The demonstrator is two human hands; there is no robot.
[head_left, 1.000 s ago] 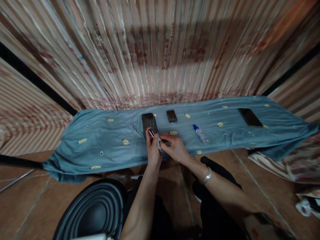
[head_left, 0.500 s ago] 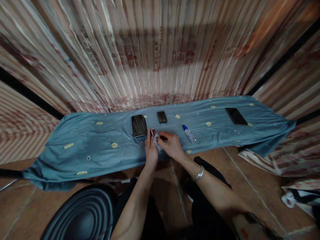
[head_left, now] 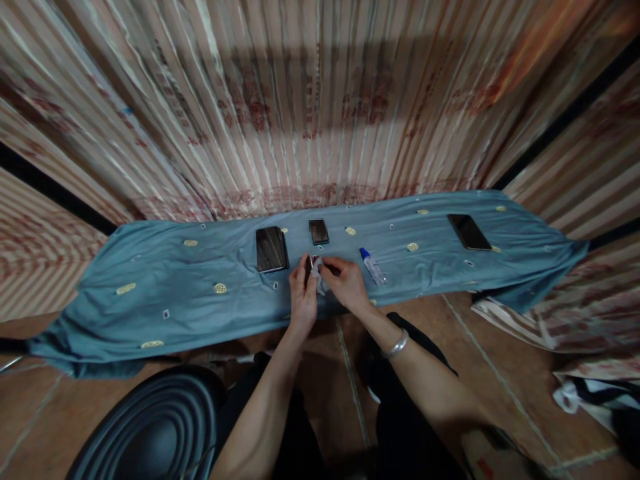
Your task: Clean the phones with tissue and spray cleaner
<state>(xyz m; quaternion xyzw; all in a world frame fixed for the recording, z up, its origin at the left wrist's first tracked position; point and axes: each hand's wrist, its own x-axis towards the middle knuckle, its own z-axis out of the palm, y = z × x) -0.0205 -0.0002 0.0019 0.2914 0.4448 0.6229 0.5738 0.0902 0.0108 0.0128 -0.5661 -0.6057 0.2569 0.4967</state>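
Note:
Close together over the front of the cloth-covered table, my two hands work on a small shiny, dark reddish object. My left hand grips it, its fingers closed around the side. A pale grey wiping cloth is pinched in my right hand and pressed against that object. Fingers and cloth cover most of the object, so its kind is unclear. Just right of my hands lies a clear bottle with a blue cap. To the left is a dark, glossy flat device.
A small dark rectangular item lies behind my hands. Farther right rests a black smartphone. A blue patterned cloth covers the narrow table. Striped curtains hang behind, and a black round stool stands at lower left.
The cloth in my right hand has come over more of the small object, which shows less now. The whole view has shifted slightly; the items on the table rest as before.

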